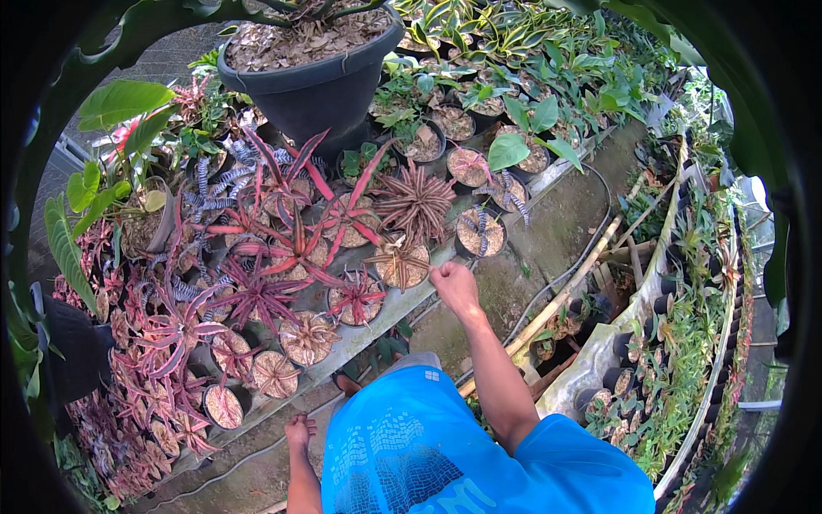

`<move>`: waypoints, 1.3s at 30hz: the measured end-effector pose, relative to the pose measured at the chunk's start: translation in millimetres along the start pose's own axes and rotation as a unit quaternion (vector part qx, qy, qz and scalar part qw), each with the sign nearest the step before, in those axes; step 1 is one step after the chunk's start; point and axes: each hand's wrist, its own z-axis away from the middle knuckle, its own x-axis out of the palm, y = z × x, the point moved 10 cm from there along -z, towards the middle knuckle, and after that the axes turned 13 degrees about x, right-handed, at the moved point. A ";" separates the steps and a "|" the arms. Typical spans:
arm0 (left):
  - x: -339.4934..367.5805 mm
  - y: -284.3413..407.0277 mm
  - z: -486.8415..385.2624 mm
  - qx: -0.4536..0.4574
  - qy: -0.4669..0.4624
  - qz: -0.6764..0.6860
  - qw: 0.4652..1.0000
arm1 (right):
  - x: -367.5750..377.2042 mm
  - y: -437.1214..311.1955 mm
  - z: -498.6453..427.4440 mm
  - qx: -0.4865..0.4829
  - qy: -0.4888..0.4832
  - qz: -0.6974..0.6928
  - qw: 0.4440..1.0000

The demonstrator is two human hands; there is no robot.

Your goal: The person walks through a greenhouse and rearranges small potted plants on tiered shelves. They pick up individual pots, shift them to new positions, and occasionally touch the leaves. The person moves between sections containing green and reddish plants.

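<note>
My right hand [454, 286] reaches to the bench edge, thumb and forefinger pinched on a leaf tip of a brownish earth star bromeliad [402, 258]. This plant sits in a small round pot [416, 277] filled with pale chips. Lower down, my left hand [300, 432] hangs in front of the bench, its fingers loosely curled and nothing visible in them. A potted red earth star [357, 299] stands left of the brownish one. To the right is a pot with a zebra-striped bromeliad [480, 230]. A dense dark-striped bromeliad [416, 202] grows just behind.
A large black planter [308, 83] towers at the back. Pink and red bromeliads [183, 327] crowd the bench's left. The concrete ledge [392, 315] runs diagonally before me. A grey hose [578, 263] and bamboo poles [559, 302] lie right, near another long plant bed [681, 360].
</note>
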 end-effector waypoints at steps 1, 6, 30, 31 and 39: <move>-0.9 4.3 0.0 0.010 0.004 0.003 1.000 | -8.7 -3.7 -5.4 -0.020 0.041 -0.030 0.999; 5.8 5.8 5.7 0.017 -0.001 0.004 1.000 | 15.2 4.4 -58.0 0.018 0.010 -0.060 0.998; 22.4 0.9 21.4 0.006 0.007 0.016 1.000 | 56.9 6.2 -92.1 0.140 -0.048 -0.338 0.930; 21.6 3.1 17.7 0.011 0.006 0.015 1.000 | 56.2 3.0 -91.0 0.137 -0.051 -0.336 0.931; 24.0 9.0 8.8 0.017 -0.006 0.017 1.000 | 52.2 5.1 -90.8 0.172 -0.037 -0.352 0.919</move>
